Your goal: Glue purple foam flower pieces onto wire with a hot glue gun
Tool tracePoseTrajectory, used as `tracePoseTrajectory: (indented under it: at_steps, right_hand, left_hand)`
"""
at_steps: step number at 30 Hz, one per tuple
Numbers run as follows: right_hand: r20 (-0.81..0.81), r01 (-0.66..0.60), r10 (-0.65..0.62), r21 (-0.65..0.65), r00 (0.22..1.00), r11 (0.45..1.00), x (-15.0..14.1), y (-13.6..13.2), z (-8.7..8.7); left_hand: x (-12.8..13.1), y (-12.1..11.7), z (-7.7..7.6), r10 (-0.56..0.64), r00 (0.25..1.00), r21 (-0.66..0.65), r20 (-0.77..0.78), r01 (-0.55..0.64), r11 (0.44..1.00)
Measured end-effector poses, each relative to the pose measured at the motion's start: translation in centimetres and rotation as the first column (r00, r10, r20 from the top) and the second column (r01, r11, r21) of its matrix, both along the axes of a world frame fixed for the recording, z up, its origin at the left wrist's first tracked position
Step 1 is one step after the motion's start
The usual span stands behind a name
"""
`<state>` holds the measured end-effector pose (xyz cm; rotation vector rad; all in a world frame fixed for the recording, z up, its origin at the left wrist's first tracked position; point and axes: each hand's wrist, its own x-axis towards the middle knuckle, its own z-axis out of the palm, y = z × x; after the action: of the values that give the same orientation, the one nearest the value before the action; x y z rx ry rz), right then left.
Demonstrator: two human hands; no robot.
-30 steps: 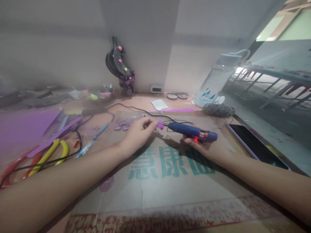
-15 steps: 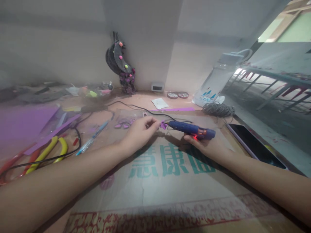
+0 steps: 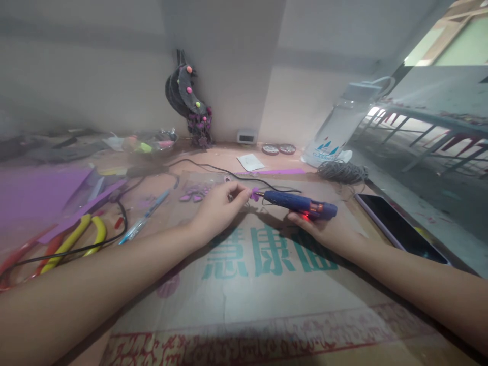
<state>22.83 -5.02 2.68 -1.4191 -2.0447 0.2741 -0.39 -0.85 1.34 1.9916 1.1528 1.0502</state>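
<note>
Between thumb and fingertip, my left hand [image 3: 225, 203] pinches a small purple flower-shaped piece [image 3: 254, 193]. Wrapped round a dark blue glue gun [image 3: 293, 201], my right hand [image 3: 318, 226] keeps it level, nozzle pointing left. The metal tip is at the purple piece; whether it touches cannot be made out. A red light glows beside my right thumb. Several purple cut pieces [image 3: 195, 193] lie just left of my left hand. Under both hands is a printed sheet [image 3: 244, 305] with green characters.
At left lie yellow-handled pliers [image 3: 68, 244], a blue pen [image 3: 147, 216] and purple sheets [image 3: 41, 195]. A grey crescent ornament [image 3: 186, 96] leans on the wall. To the right are a water bottle [image 3: 339, 127], grey yarn [image 3: 343, 173] and a phone [image 3: 400, 229]. A black cable [image 3: 229, 175] crosses behind.
The purple piece has shifted slightly right and turned in my left fingers. The glue gun has moved a little left and stays close to it.
</note>
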Motion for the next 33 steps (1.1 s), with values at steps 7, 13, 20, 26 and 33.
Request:
tracePoseTrajectory:
  at_steps: [7,13,20,26,33]
  right_hand:
    - [0.006,0.008,-0.008,0.006,1.000,1.000,-0.02,-0.04,0.02]
    - [-0.019,0.006,-0.007,-0.031,1.000,1.000,0.11,0.06,-0.17]
    - [0.014,-0.005,0.005,-0.016,1.000,1.000,0.16,0.11,-0.15]
    - [0.032,0.038,-0.037,-0.024,0.999,0.999,-0.03,-0.08,0.08]
    - [-0.016,0.025,-0.026,-0.029,1.000,0.999,-0.03,-0.04,-0.07]
  left_hand:
    - [-0.04,-0.28,0.38,-0.001,1.000,0.004,-0.007,0.001,1.000]
    - [-0.06,-0.26,0.19,0.004,1.000,0.003,-0.017,-0.004,1.000]
    - [-0.16,-0.16,-0.01,-0.010,1.000,0.003,-0.016,0.010,1.000]
    - [-0.16,-0.19,0.02,-0.003,1.000,-0.023,-0.001,0.003,1.000]
    - [-0.14,-0.22,-0.02,-0.006,1.000,-0.033,0.015,0.006,0.999]
